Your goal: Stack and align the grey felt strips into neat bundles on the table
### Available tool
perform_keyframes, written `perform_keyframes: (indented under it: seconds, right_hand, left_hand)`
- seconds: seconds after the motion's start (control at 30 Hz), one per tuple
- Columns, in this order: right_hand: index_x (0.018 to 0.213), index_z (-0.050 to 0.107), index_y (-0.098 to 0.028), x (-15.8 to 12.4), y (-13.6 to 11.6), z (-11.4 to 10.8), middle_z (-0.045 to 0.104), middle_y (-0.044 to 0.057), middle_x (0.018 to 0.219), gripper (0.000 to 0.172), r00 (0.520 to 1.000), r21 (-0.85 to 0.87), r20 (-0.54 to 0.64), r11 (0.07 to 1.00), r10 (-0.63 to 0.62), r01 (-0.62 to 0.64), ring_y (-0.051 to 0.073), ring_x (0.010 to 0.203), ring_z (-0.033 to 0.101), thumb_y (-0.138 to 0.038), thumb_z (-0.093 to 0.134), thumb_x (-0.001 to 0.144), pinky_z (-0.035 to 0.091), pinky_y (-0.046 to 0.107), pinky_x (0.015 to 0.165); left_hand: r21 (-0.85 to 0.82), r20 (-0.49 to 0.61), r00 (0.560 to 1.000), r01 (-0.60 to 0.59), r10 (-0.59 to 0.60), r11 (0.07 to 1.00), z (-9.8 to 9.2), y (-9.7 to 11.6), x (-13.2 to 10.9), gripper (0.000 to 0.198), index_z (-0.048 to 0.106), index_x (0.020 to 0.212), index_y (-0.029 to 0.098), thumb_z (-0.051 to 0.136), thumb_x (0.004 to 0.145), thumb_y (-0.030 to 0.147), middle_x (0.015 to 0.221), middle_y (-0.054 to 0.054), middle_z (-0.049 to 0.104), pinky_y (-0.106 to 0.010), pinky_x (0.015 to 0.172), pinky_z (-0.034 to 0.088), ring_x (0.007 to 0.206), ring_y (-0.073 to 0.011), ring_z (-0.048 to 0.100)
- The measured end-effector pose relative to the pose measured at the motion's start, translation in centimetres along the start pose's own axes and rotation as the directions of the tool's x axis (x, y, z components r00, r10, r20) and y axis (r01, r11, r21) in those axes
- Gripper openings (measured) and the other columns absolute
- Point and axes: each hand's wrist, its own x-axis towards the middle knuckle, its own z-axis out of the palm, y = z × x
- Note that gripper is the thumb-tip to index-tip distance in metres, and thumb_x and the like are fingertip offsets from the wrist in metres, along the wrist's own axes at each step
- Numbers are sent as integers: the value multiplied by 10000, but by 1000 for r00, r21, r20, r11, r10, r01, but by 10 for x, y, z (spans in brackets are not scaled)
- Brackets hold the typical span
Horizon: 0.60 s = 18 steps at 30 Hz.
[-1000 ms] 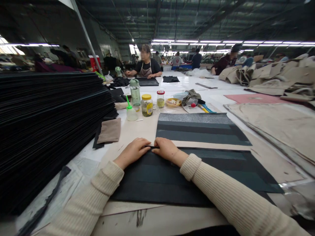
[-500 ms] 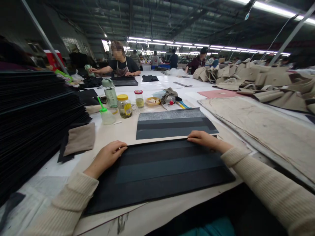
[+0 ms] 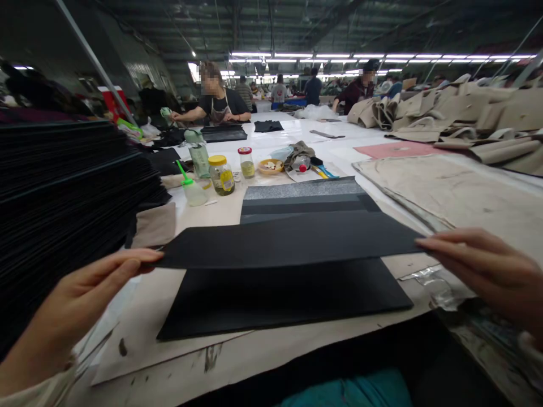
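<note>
I hold a long dark sheet (image 3: 288, 243) up off the table, its black underside toward me. My left hand (image 3: 80, 299) pinches its left end and my right hand (image 3: 479, 265) pinches its right end. Below it on the table lies another dark sheet (image 3: 280, 297). Beyond them lies a striped grey and dark sheet (image 3: 301, 198), flat on the table.
A tall stack of black sheets (image 3: 63, 192) fills the left. Bottles and jars (image 3: 220, 175), a small bowl (image 3: 271, 165) and tools stand mid-table. Beige fabric (image 3: 458, 192) covers the right side. Other people (image 3: 216, 102) work at the far end.
Both hands slid apart from the sheet's middle to its ends, then lifted it off the table, flipping the black side toward me.
</note>
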Motion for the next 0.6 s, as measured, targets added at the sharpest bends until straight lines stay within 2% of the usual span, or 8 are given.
perform_keyframes:
  seconds: [0.07,0.13,0.17,0.23,0.3,0.4,0.47,0.6]
  right_hand:
    - [1182,502,-423,-30,4,23,591,69,1027,378,980,-1,183,997,-74,76,194,919,573,-293,464,829,459,316,786]
    - [1183,509,-409,-55,12,46,597,58,1069,387,941,2,320,993,-109,114,202,958,575,-303,494,811,490,302,775]
    - [1192,505,-398,-64,16,54,591,54,1096,401,926,-4,365,994,-102,111,211,978,572,-316,514,800,499,309,788]
    - [1197,505,-384,-73,23,63,578,46,1135,421,909,-9,409,996,-82,94,221,995,570,-345,547,779,508,326,812]
    - [1169,532,-376,-71,27,61,579,36,1136,399,905,4,421,998,-56,60,220,984,577,-359,557,771,507,327,827]
    - [1084,594,-356,-53,25,52,601,36,1083,298,923,64,384,998,-23,-2,205,955,587,-361,526,794,501,303,825]
    - [1045,615,-324,-34,16,47,605,53,1048,259,942,111,337,993,-8,-31,194,944,584,-348,493,818,495,292,810]
    - [1010,619,-261,8,-12,44,609,75,980,237,956,241,282,971,-83,14,167,918,573,-298,444,854,476,276,791]
  left_hand:
    - [14,237,971,26,-29,1000,5,-19,-18,277,658,886,342,459,779,503,996,81,667,-410,883,457,971,-207,590]
    - [39,443,896,10,-26,999,11,-29,-31,262,667,893,371,497,744,504,1021,58,664,-390,892,456,992,-224,586]
    - [61,500,865,-1,-30,998,12,-31,-35,274,661,926,372,500,742,496,1054,43,652,-372,888,459,1001,-226,583]
    - [107,504,862,-3,-52,994,10,-29,-35,311,647,988,342,504,748,478,1105,10,630,-336,861,475,1012,-228,577]
    - [151,420,904,19,-81,988,4,-19,-27,338,651,992,297,504,748,480,1085,-21,639,-307,796,503,980,-232,591]
    - [132,301,953,-9,-31,991,3,14,-7,329,672,906,262,535,717,494,985,-33,671,-295,747,510,911,-230,604]
    - [19,314,949,-43,35,999,17,46,6,313,667,859,243,536,719,491,899,-35,676,-285,699,508,823,-207,605]
    - [-370,504,845,28,176,929,73,118,22,298,625,751,181,523,751,461,668,-17,607,-223,539,445,581,-119,519]
